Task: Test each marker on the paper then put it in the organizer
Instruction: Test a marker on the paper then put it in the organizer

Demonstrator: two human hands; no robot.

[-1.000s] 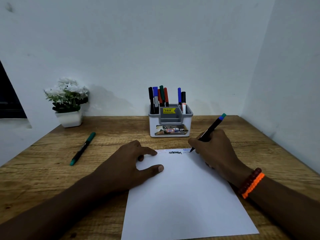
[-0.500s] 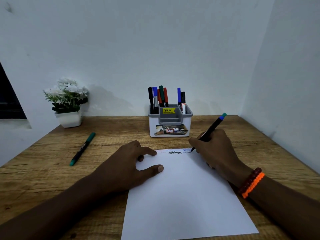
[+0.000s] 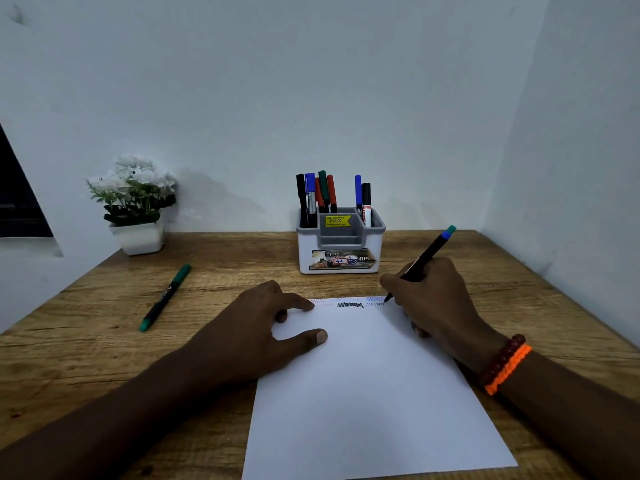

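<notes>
A white sheet of paper (image 3: 370, 393) lies on the wooden desk, with red, black and blue scribbles along its top edge. My right hand (image 3: 433, 299) grips a black marker (image 3: 427, 254) with a green-blue end, its tip touching the paper's top right corner. My left hand (image 3: 256, 327) rests flat on the paper's upper left part, fingers spread. A white and grey organizer (image 3: 341, 244) stands behind the paper and holds several markers. A green-capped marker (image 3: 164, 297) lies on the desk to the left.
A white pot with white flowers (image 3: 133, 202) stands at the back left by the wall. Walls close the desk at the back and right. Bare wood shows between the lone marker and the paper.
The marker tip has shifted slightly right along the paper's top edge, lengthening the zigzag line. My left hand has stayed put.
</notes>
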